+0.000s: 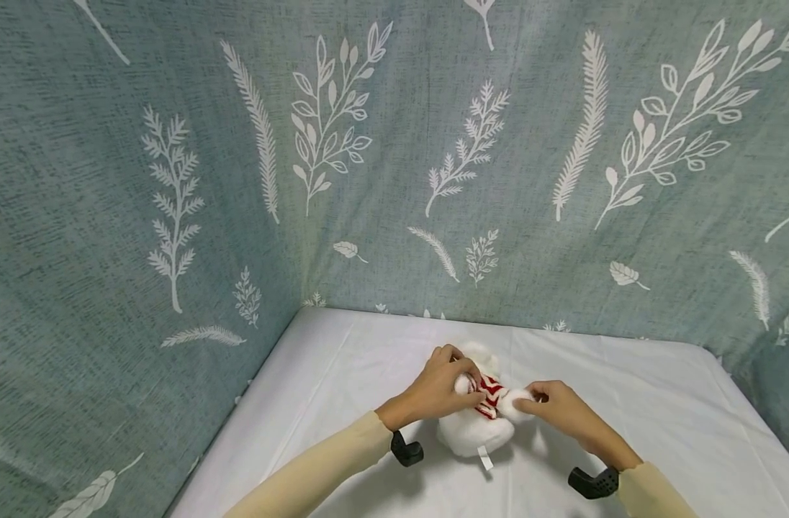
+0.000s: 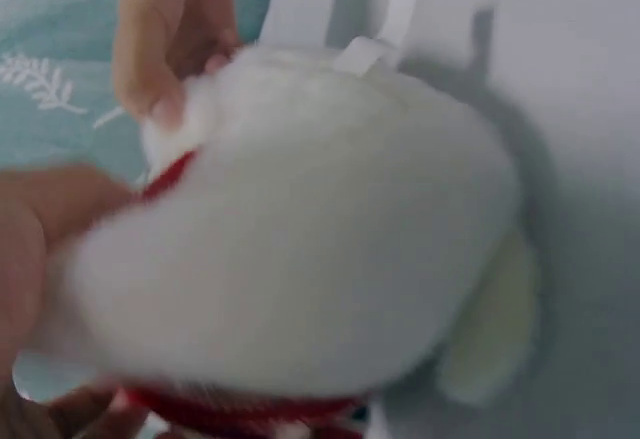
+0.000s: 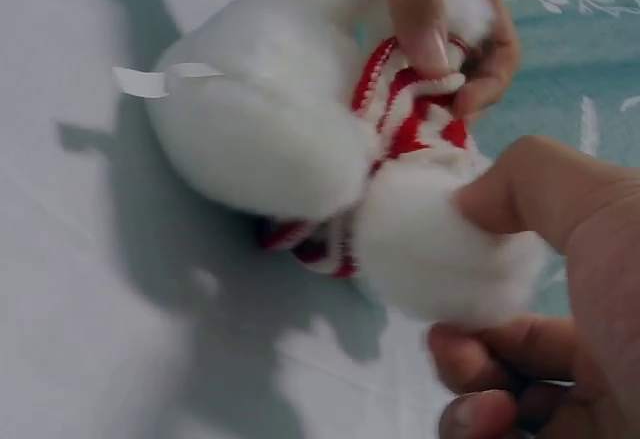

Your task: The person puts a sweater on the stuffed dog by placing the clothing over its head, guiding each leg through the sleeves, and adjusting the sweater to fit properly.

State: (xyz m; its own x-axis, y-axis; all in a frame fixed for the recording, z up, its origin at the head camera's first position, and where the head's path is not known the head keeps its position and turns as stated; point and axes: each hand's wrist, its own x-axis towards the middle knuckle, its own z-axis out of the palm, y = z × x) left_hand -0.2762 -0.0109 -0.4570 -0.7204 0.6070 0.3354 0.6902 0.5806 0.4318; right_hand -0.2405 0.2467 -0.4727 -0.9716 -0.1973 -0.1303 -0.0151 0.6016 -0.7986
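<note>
A white plush toy [image 1: 475, 434] in a red-and-white knitted sweater [image 1: 491, 393] is between both hands, over the white-covered table. My left hand [image 1: 438, 386] grips its left side by the sweater, with the thumb on the knit. My right hand [image 1: 558, 411] pinches a rounded, fluffy limb [image 3: 430, 249] on the toy's right side. A small white tag [image 1: 484, 457] sticks out from the toy's near end. In the left wrist view, the toy's white body [image 2: 300, 229] fills the middle, somewhat blurred. The toy's face is hidden.
White cloth covers the table [image 1: 343, 360], which reaches a back edge against green-grey fabric [image 1: 394, 273] printed with white leaves. The same fabric hangs along the left side. Black devices [image 1: 593, 483] are strapped at both wrists.
</note>
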